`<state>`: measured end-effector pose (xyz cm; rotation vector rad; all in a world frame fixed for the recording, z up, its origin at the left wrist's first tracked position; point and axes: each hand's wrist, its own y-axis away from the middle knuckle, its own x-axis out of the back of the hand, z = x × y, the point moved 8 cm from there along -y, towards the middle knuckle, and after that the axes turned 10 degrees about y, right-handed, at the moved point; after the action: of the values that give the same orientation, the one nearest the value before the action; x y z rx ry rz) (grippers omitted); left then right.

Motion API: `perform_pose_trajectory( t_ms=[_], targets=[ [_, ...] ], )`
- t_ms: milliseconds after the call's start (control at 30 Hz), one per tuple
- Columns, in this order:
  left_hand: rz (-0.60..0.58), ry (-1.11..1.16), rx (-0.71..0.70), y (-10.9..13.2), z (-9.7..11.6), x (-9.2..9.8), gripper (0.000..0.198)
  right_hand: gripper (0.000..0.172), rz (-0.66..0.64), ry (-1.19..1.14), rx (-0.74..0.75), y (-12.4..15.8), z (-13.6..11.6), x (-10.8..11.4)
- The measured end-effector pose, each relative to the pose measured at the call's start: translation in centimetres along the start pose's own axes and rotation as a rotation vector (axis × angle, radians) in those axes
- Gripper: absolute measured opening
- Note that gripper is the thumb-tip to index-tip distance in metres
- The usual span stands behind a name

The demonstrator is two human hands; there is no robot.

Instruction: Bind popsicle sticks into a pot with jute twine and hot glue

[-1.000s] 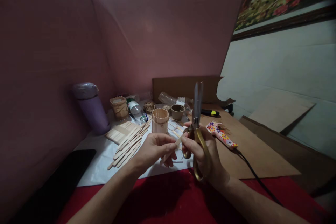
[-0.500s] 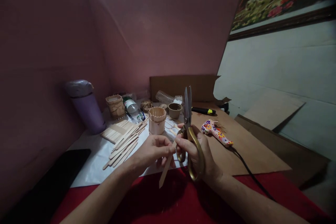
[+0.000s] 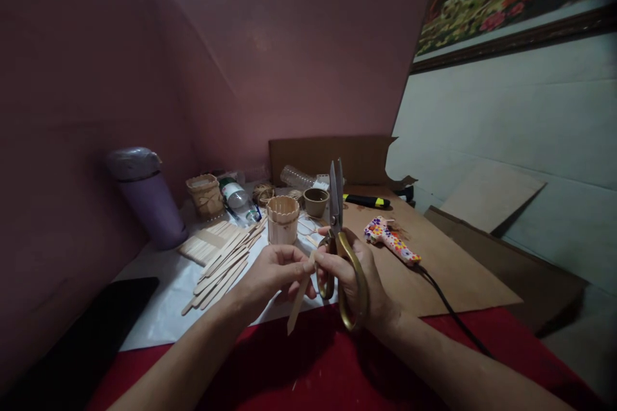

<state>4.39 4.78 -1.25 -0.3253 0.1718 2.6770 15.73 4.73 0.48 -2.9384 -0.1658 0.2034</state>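
Note:
My right hand grips gold-handled scissors, whose closed blades point straight up. My left hand pinches a cut wooden craft stick that hangs down with its pointed end toward the red cloth; the fingertips of both hands meet at the stick's top end. Just beyond the hands stands a small cup made of craft sticks, and a loose pile of craft sticks lies on the white sheet to its left.
A patterned glue gun with a black cord lies on brown cardboard to the right. A purple tumbler, a woven basket, a bottle, twine, a brown pot and a yellow-black cutter stand behind. A black phone lies at the left. Pink boards wall off the back.
The stick has swung from pointing at the right hand to hanging downward in the left-hand pinch. The scissors have stayed upright, and the view has shifted slightly.

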Motion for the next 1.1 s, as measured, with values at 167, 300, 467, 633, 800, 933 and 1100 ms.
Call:
perform_pose_trajectory(
  t_ms=[167,300,467,633,800,933,1100],
  targets=[
    [0.105,0.071,-0.026,-0.1,0.4,0.9,0.029,0.041,0.006,0.005,-0.018,-0.2,0.6,0.1],
    [0.223,0.111,-0.099,0.0,1.2,2.0,0.027,0.05,-0.027,-0.017,-0.049,-0.2,1.0,-0.2],
    [0.342,0.144,-0.197,0.4,2.4,2.9,0.022,0.066,-0.171,0.069,-0.051,0.3,0.8,-1.4],
    [0.34,0.17,-0.334,1.0,4.0,2.9,0.021,0.072,-0.278,0.118,-0.055,1.0,0.8,-2.4],
    [0.322,0.214,-0.42,1.8,5.0,2.8,0.022,0.077,-0.363,0.182,-0.019,1.3,0.8,-2.9],
    [0.332,0.225,-0.444,2.0,5.2,2.8,0.022,0.068,-0.384,0.229,0.008,1.1,1.1,-3.0],
    [0.337,0.212,-0.462,2.1,5.4,2.8,0.022,0.066,-0.416,0.28,0.063,0.9,1.5,-3.2]
  ],
)
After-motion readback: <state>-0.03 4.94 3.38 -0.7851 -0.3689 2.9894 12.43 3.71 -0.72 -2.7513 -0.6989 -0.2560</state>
